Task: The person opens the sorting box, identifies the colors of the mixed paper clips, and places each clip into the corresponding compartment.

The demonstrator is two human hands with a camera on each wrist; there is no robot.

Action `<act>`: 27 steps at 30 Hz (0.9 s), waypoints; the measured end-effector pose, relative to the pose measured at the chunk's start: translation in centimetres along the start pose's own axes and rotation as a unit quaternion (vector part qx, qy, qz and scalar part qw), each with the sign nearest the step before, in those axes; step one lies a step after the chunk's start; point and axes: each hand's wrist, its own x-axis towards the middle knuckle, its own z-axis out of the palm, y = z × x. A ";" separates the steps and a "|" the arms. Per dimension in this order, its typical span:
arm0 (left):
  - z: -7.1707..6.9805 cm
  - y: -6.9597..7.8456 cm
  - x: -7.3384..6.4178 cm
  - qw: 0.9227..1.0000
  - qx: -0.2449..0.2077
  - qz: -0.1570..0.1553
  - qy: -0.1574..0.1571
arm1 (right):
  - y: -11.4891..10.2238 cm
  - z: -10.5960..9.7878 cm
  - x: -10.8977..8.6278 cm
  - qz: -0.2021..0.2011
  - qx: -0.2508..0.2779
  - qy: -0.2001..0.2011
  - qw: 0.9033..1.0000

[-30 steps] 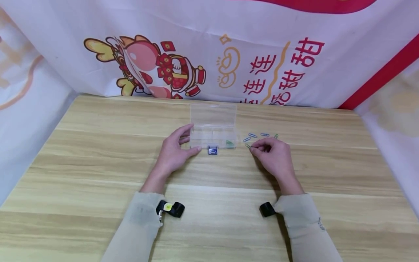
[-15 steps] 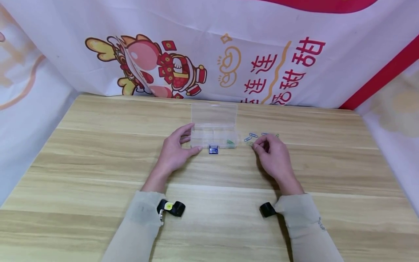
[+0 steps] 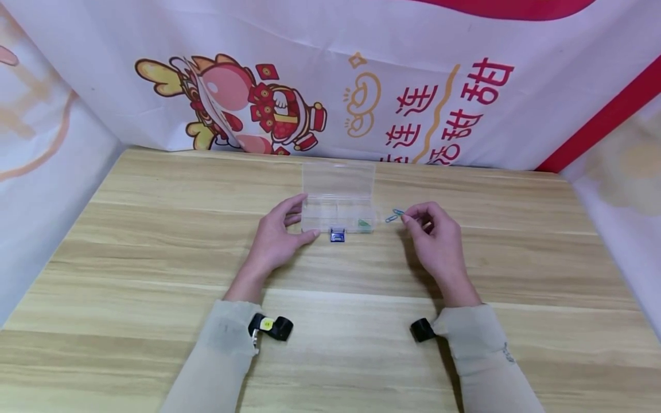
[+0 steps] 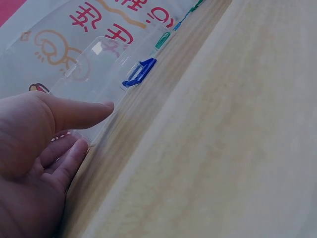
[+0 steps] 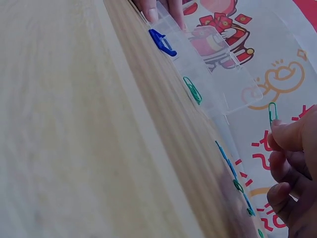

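Note:
My left hand point(image 3: 276, 238) grips the left end of a clear plastic compartment box point(image 3: 319, 213), thumb at its front corner and fingers along its side. The box's clear lid point(image 3: 338, 180) stands raised at the back, and a blue latch point(image 3: 337, 236) sticks out in front. Green paper clips point(image 3: 364, 225) lie in the front right compartment. To the right of the box, my right hand point(image 3: 436, 238) pinches a green paper clip point(image 5: 270, 113) between thumb and index finger, held up above the table. Blue paper clips point(image 3: 391, 218) lie on the table just left of its fingertips.
More blue and green paper clips point(image 5: 237, 186) lie in a loose row below my right hand in the right wrist view. A printed white cloth point(image 3: 232, 28) hangs behind the wooden table point(image 3: 330, 355), along its back edge.
My right hand has lifted the green paper clip off the table and moved slightly back with it. The left hand has stayed at the box.

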 end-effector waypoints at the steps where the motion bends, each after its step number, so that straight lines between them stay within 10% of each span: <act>1: 0.0 0.0 0.0 1.000 0.000 0.000 0.000 | 0.0 0.0 0.0 0.002 0.002 0.002 1.000; 27: 0.0 -0.1 0.1 1.000 -0.001 -0.003 -0.002 | -1.8 3.8 -0.6 0.002 0.052 -0.038 0.998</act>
